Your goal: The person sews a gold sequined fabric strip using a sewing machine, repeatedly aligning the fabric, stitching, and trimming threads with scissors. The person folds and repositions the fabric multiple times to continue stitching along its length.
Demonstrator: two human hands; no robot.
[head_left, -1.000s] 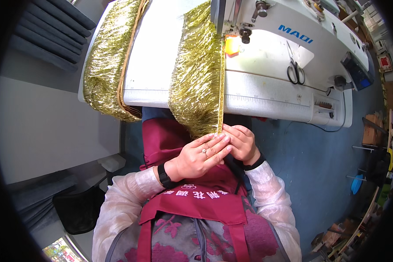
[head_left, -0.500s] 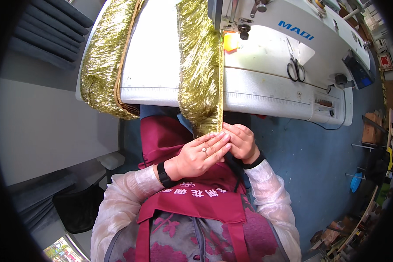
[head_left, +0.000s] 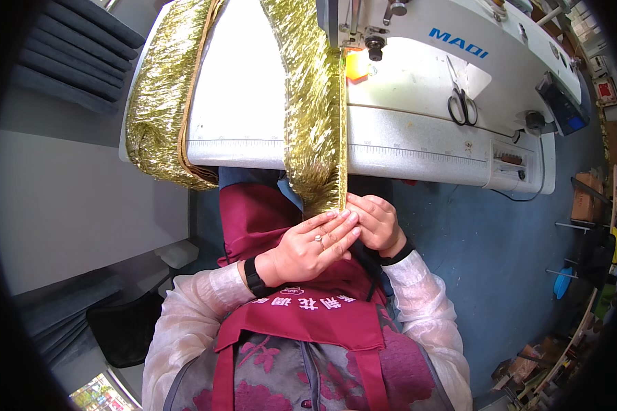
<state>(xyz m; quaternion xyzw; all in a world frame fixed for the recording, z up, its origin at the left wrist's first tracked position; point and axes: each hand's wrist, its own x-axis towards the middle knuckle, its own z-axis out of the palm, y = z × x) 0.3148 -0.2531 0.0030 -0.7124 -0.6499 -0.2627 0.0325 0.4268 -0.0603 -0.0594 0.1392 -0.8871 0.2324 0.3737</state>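
Observation:
A strip of shiny gold fringe trim (head_left: 310, 103) hangs from the sewing machine's needle area over the table's front edge and down to my hands. Its right side is a narrow corded band. My left hand (head_left: 317, 246), with a ring on one finger, is closed on the trim's lower end, its fingers held together. Beside it, my right hand (head_left: 376, 222) pinches the band's edge, fingers curled. Both hands touch each other above my lap. The part of the trim beneath my fingers is hidden.
The white sewing machine (head_left: 452, 44) stands over the table (head_left: 418, 140). Black-handled scissors (head_left: 463, 107) and an orange-yellow piece (head_left: 356, 66) lie on its bed. A thick folded bundle of gold fringe (head_left: 161, 103) drapes at the left. A black chair (head_left: 123, 332) stands lower left.
The upper part of the fringe has shifted left, and its left edge now slants. My hands keep nearly the same place and grip. The machine sits slightly further left in view.

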